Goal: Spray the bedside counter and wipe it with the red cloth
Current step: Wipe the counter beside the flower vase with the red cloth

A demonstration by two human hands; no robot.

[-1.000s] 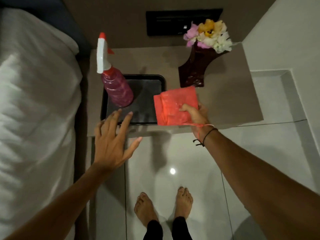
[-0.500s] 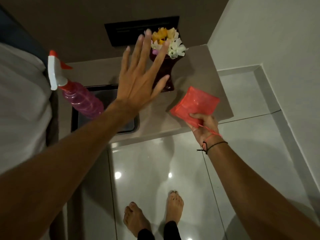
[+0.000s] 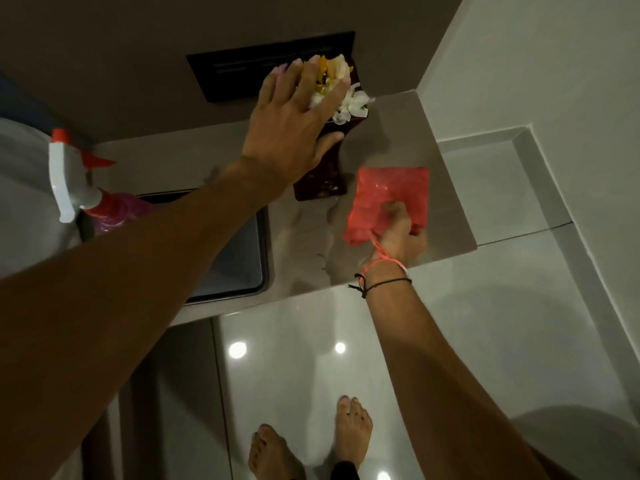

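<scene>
Nearest, the right hand [image 3: 398,237] is closed on the lower edge of the folded red cloth [image 3: 389,202], which lies against the smooth beige table [image 3: 450,216]. Farther back, the left hand [image 3: 294,129] is spread wide over the dark red vase of white and yellow flowers [image 3: 320,181], gripping nothing that I can make out. A careless grab could topple that tall vase, while the pink spray bottle with white trigger [image 3: 86,188] stands on the black tray [image 3: 242,265].

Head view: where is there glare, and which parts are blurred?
Head view: round ceiling-light glare spots on the glossy floor; the counter shows a soft sheen. The left hand at the flowers is slightly motion-blurred; the red cloth looks soft too. Overall lighting is dim.
</scene>
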